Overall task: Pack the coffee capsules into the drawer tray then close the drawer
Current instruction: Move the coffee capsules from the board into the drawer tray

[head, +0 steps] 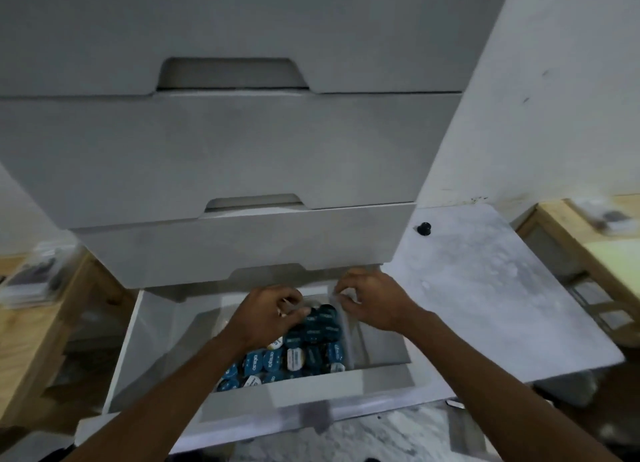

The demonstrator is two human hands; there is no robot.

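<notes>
The bottom drawer (pixel 311 397) of a white drawer unit stands pulled out toward me. Inside it, a clear tray (pixel 347 340) holds several coffee capsules (pixel 298 356) with blue, dark and white lids, packed close together. My left hand (pixel 266 318) is curled over the far capsules; what its fingers grip is hidden. My right hand (pixel 372 300) pinches the tray's upright clear wall at its far right corner. The drawer's right part, beside the tray, holds nothing visible.
Closed white drawers (pixel 242 157) overhang the back of the open one. A marble slab (pixel 485 288) with a small black knob (pixel 424 228) lies to the right. Wooden shelving stands at the left (pixel 31 340) and right (pixel 595 254).
</notes>
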